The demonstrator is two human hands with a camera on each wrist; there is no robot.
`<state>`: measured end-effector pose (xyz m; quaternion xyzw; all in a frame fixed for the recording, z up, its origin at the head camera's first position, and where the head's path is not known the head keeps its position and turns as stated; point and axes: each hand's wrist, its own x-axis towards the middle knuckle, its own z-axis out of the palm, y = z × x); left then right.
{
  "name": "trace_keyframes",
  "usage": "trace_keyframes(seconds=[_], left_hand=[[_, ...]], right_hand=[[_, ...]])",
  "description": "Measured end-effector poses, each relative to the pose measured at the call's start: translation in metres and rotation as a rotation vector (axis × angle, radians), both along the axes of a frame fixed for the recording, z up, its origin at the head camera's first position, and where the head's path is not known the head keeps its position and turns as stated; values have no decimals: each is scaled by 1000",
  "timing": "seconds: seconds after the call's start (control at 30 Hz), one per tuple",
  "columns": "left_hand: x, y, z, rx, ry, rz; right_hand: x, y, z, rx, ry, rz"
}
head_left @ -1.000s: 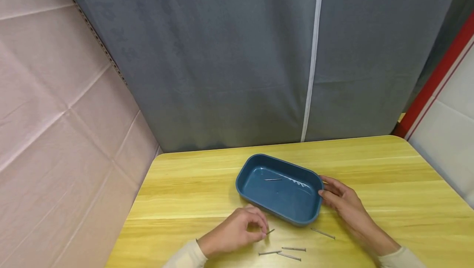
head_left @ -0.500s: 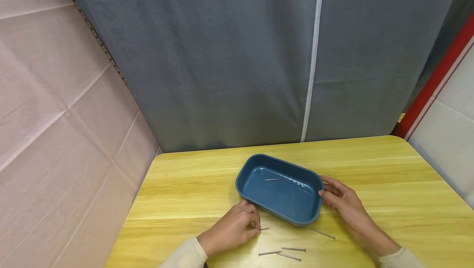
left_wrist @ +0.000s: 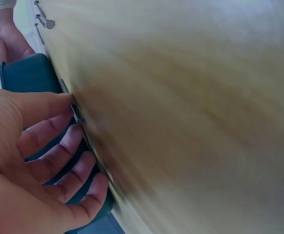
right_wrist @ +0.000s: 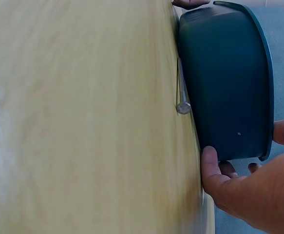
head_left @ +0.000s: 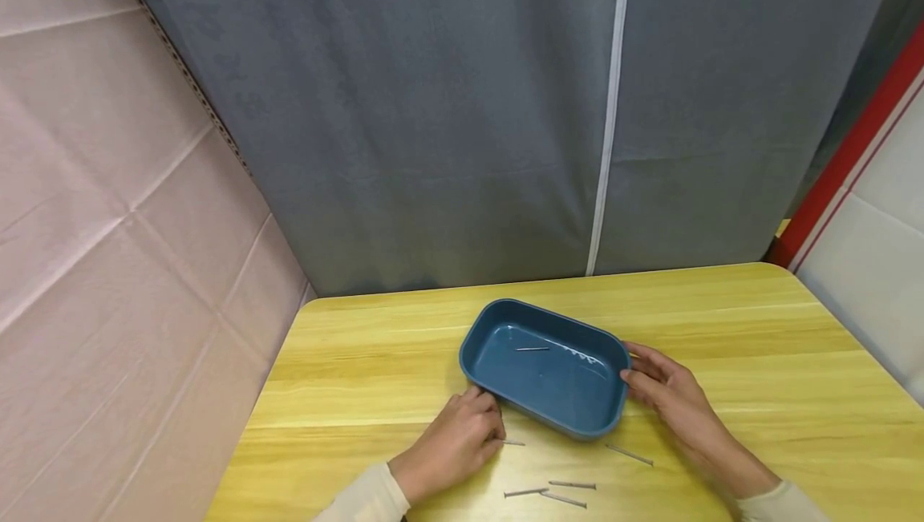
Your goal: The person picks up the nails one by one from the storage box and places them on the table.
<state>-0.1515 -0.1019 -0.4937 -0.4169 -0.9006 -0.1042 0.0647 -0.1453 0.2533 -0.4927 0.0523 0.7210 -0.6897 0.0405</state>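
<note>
My left hand (head_left: 456, 438) is low over the table, by the near left side of a blue plastic tray (head_left: 563, 394). Between its thumb and fingertips it pinches a steel nail (left_wrist: 77, 113), whose other end (head_left: 514, 443) points right in the head view. My right hand (head_left: 671, 398) holds the tray's right end; in the right wrist view the thumb is at the rim and a fingertip is low by the base. One nail (head_left: 532, 350) lies inside the tray.
A single nail (head_left: 630, 455) lies off the tray's near right corner. Nearer the front, three nails (head_left: 573, 485) lie close together on the wooden table (head_left: 346, 362). A grey curtain (head_left: 433, 121) hangs behind, with a pink cloth (head_left: 144, 265) at the left.
My left hand has shifted a little left and lower with its nail, which was tilted and now lies flatter near the tabletop. The right hand and tray stay in place.
</note>
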Motion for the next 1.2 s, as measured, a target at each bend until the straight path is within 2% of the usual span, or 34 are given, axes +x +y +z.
trace_keyframes(seconds=[0.17, 0.3, 0.53, 0.8, 0.87, 0.93, 1.2], left_hand=[[2, -2, 3, 39, -39, 12], [4, -2, 8, 114, -94, -4], [9, 3, 26, 277, -418, 0], [11, 8, 44, 532, -794, -24], [9, 8, 48, 562, -857, -27], [8, 9, 54, 576, -899, -18], [-7, 15, 70, 595, -927, 15]], right_hand=[[-1, 0, 1, -2, 2, -9], [-1, -1, 1, 5, -1, -12], [-1, 0, 0, 8, -20, -3], [-1, -1, -2, 14, -19, -11], [-2, -1, -2, 11, -17, -7], [-2, -1, -2, 8, -10, -6], [-1, -1, -3, -3, -5, -11]])
